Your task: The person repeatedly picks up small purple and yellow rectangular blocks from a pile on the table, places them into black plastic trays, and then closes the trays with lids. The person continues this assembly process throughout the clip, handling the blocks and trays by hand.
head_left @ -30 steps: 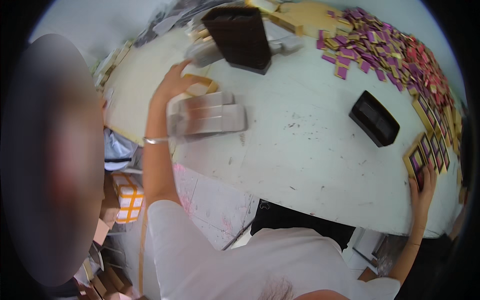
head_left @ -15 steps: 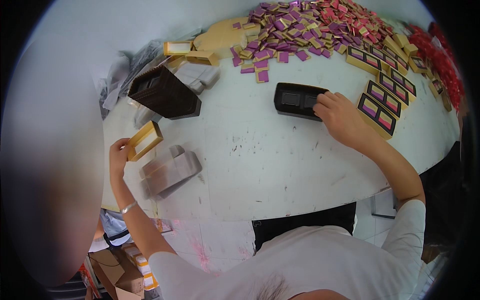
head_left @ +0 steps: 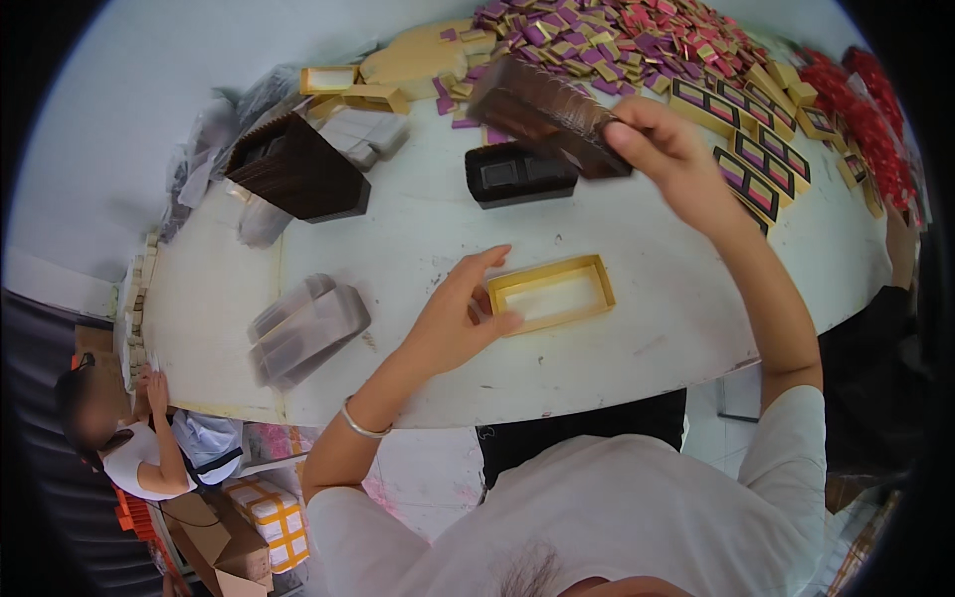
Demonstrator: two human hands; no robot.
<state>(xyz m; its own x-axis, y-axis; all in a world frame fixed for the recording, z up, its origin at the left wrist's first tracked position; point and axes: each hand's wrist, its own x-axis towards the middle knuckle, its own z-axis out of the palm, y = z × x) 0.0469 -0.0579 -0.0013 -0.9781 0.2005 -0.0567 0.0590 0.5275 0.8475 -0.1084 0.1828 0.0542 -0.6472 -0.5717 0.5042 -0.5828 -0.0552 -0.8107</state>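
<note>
- The white table (head_left: 418, 229) fills most of the view, its near edge curving across the lower half.
- A heap of small purple, pink and gold packets (head_left: 607, 40) spreads along the far edge, from twelve to one o'clock.
- A tall dark brown box (head_left: 298, 164) stands at about ten o'clock, with clear plastic bags bunched just beyond it.
- Filled gold boxes (head_left: 761, 159) with purple and pink insides lie in a row at two o'clock.
- The dark brown tray (head_left: 547, 114) is lifted off the table near twelve o'clock. Its long axis runs from upper left down to lower right, and its flat face tilts toward the camera.
- A stack of clear plastic lids (head_left: 303, 328) lies at nine o'clock, well apart from the hands.
- A black tray (head_left: 517, 174) sits on the table just below the lifted brown one.
- The empty gold box (head_left: 552, 294) lies flat near the centre, open side up. Its long axis runs left to right, the right end slightly farther away.
- The right hand (head_left: 667, 149) is closed on the lower right end of the dark brown tray, fingers wrapped over its edge.
- The left hand (head_left: 453, 323) is half open, fingers loosely spread, with fingertips touching the left end of the gold box.
</note>
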